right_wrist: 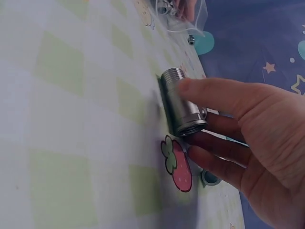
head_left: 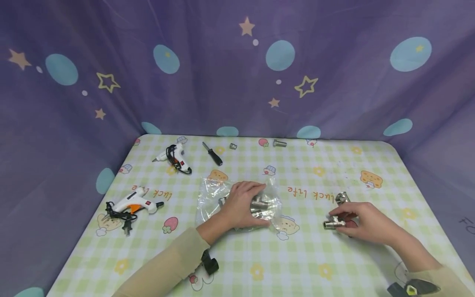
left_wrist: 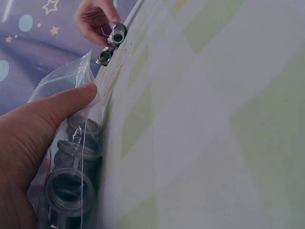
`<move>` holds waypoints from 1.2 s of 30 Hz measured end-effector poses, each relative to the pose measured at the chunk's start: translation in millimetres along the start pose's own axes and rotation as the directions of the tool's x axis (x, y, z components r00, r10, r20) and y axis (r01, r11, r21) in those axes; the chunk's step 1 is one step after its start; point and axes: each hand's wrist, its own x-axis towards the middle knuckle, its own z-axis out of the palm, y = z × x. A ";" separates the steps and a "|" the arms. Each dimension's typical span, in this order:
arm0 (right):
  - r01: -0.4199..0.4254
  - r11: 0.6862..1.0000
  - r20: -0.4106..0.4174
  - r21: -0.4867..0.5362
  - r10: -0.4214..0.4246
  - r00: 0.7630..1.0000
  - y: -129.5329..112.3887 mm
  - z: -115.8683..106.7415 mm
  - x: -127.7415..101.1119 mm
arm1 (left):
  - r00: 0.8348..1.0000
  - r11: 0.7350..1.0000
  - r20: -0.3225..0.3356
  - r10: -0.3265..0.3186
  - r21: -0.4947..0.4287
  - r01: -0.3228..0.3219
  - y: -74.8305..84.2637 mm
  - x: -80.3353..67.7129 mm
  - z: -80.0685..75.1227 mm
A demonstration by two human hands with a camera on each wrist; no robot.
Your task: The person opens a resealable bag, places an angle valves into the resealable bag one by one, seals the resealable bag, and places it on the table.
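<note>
My left hand [head_left: 241, 208] grips a clear zip bag [head_left: 209, 194] lying on the table, its thumb across the plastic in the left wrist view. Inside the bag are several threaded metal pipe fittings [left_wrist: 71, 191], partly covered by the hand. Off to the right, my right hand [head_left: 371, 225] pinches a shiny metal tee fitting [right_wrist: 180, 102] between thumb and fingers, low over the tablecloth. Just beyond those fingers lies a second metal fitting [head_left: 342, 198], partly hidden by the hand.
Two white glue guns [head_left: 178, 159] with black cords lie at the left. Along the back are a black-handled screwdriver [head_left: 212, 154], a small metal coupling [head_left: 233, 146] and a metal bolt-shaped fitting [head_left: 279, 143]. A purple curtain [head_left: 222, 82] hangs behind the checked tablecloth [head_left: 282, 264].
</note>
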 end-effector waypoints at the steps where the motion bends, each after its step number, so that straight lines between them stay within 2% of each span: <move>1: 0.001 1.000 -0.002 -0.005 -0.001 1.000 0.3 1.0 -0.7 | 1.000 1.000 0.000 0.001 0.003 -0.001 0.1 -0.2 0.0; 12: 0.052 0.996 -0.030 -0.074 -0.054 0.998 2.7 5.4 0.6 | 1.000 1.000 -0.002 0.002 0.014 -0.002 1.3 -1.3 -0.2; 17: 0.016 0.998 -0.055 -0.067 -0.019 0.998 2.0 6.2 6.2 | 1.000 1.000 -0.006 0.007 0.016 -0.007 1.2 -1.2 0.7; 21: -0.011 0.995 -0.098 -0.104 0.000 0.995 -0.7 8.1 15.1 | 1.000 1.000 -0.010 0.008 0.018 -0.008 1.1 -1.2 1.5; 27: 0.001 0.987 -0.187 -0.162 -0.032 0.982 -6.3 10.9 30.1 | 1.000 1.000 -0.003 0.002 0.008 -0.002 1.3 -0.8 2.5; 36: -0.012 0.994 -0.239 -0.109 -0.014 0.971 -18.5 15.5 60.4 | 1.000 1.000 0.008 -0.011 -0.004 0.012 0.9 -1.1 0.7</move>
